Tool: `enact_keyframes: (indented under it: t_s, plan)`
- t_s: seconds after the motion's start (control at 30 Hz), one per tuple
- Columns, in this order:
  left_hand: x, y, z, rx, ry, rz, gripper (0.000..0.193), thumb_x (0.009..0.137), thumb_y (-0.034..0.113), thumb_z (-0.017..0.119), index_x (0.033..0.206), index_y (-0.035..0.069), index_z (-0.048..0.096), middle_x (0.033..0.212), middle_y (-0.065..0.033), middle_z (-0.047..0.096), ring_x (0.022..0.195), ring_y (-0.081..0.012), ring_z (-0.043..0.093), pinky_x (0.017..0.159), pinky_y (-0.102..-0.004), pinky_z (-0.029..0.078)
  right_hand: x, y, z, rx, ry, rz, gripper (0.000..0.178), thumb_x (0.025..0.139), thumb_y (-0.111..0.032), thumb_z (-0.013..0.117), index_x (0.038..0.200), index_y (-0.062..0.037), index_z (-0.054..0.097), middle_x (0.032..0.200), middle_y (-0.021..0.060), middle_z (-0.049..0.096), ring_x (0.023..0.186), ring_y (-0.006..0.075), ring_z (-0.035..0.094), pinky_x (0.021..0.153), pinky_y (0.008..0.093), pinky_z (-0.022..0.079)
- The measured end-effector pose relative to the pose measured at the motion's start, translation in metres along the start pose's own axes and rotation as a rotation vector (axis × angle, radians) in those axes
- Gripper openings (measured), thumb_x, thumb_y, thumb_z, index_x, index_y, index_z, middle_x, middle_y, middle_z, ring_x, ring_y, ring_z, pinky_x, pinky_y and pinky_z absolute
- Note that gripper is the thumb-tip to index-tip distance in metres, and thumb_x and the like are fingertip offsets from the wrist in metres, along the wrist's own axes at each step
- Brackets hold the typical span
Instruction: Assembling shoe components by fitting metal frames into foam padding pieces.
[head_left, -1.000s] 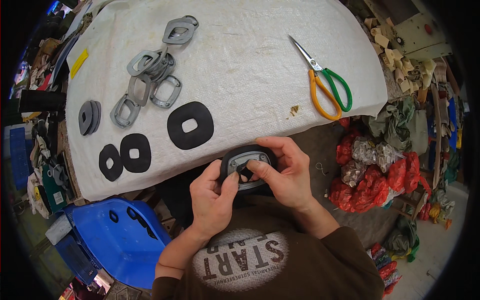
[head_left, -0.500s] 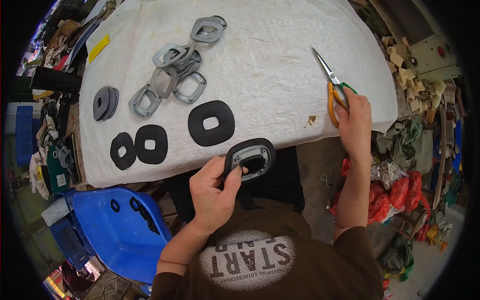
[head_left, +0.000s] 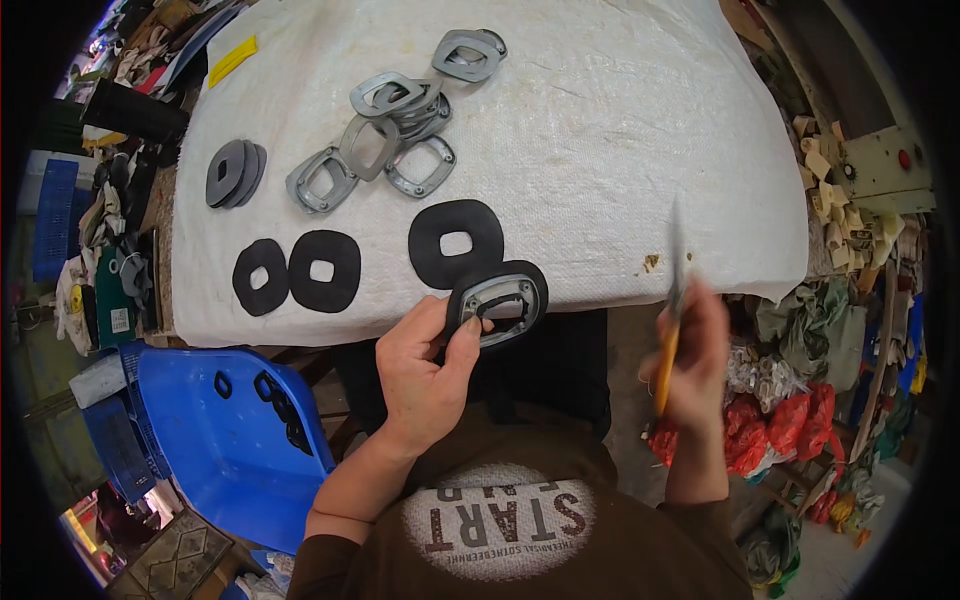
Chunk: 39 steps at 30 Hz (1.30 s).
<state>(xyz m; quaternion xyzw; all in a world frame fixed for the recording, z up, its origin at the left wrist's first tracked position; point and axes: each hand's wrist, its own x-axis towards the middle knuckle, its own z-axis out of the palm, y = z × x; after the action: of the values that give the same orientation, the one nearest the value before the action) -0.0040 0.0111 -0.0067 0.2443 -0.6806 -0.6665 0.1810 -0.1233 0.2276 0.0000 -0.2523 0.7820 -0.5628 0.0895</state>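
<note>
My left hand point(head_left: 425, 375) grips a grey metal ring frame point(head_left: 474, 302) with a black foam pad around it, just off the table's near edge. The thumb presses on the frame's inner rim. In my right hand point(head_left: 695, 350) is a pair of scissors point(head_left: 669, 362), lifted off the table with the blades pointing away from me; motion blurs them. Beyond my left hand lies a black pad with a square hole point(head_left: 428, 250). Two more black pads point(head_left: 325, 297) lie to its left. Several bare metal frames point(head_left: 420, 180) are heaped farther back, partly overlapping.
A white woven sheet point(head_left: 580, 150) covers the table. Stacked grey pads point(head_left: 222, 175) and a yellow strip point(head_left: 232, 60) lie at its left. Below left stands a blue tub point(head_left: 215, 490) holding small black pieces. Red plastic bags point(head_left: 800, 420) sit at the right.
My right hand has picked the scissors up from the table and drawn them toward me. My left hand still holds the padded frame. The view has shifted slightly.
</note>
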Motion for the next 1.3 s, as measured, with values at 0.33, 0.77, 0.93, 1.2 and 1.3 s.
enact_keyframes:
  t_s: [0.33,0.77,0.93,1.2,1.3]
  plan:
    - [0.000,0.000,0.001,0.062,0.016,0.113,0.009,0.080,0.000,0.057,0.087,-0.003,0.062,0.068,-0.0034,0.053,0.054,-0.0057,0.042,0.047,-0.0205,0.032,-0.026,-0.006,0.024,-0.193,-0.580,0.103,0.074,0.062,-0.044,0.076,0.117,-0.0034,0.049,0.079,0.0133,0.053,0.066,0.0298,0.053,0.060,0.0346,0.043]
    - [0.001,-0.001,0.005,0.128,-0.013,0.118,0.010,0.080,0.001,0.057,0.088,-0.003,0.063,0.066,-0.0051,0.054,0.053,-0.0085,0.045,0.048,-0.0225,0.035,-0.022,-0.006,0.025,-0.182,-0.546,0.042,0.065,0.064,-0.038,0.078,0.113,-0.0042,0.052,0.076,0.0106,0.057,0.065,0.0273,0.056,0.058,0.0322,0.044]
    - [0.001,-0.001,0.007,0.112,-0.003,0.107,0.013,0.080,0.001,0.057,0.090,-0.003,0.063,0.068,-0.0056,0.055,0.053,-0.0087,0.046,0.048,-0.0225,0.036,-0.022,-0.005,0.024,-0.193,-0.542,0.004,0.065,0.062,-0.040,0.078,0.110,-0.0033,0.053,0.079,0.0118,0.059,0.068,0.0287,0.059,0.060,0.0329,0.045]
    - [0.001,0.001,0.005,0.083,-0.021,0.051,0.015,0.080,0.000,0.056,0.093,-0.003,0.063,0.069,-0.0045,0.055,0.055,-0.0069,0.045,0.049,-0.0217,0.036,-0.018,-0.004,0.026,-0.215,-0.550,-0.005,0.063,0.063,-0.036,0.078,0.109,-0.0023,0.052,0.074,0.0127,0.054,0.063,0.0304,0.055,0.057,0.0349,0.043]
    - [0.000,0.002,0.003,0.107,-0.028,0.020,0.015,0.080,0.000,0.057,0.094,-0.003,0.063,0.067,-0.0038,0.052,0.054,-0.0066,0.043,0.048,-0.0215,0.034,-0.017,-0.006,0.025,-0.278,-0.566,-0.005,0.064,0.062,-0.043,0.077,0.107,-0.0018,0.055,0.073,0.0105,0.056,0.063,0.0280,0.058,0.054,0.0342,0.046]
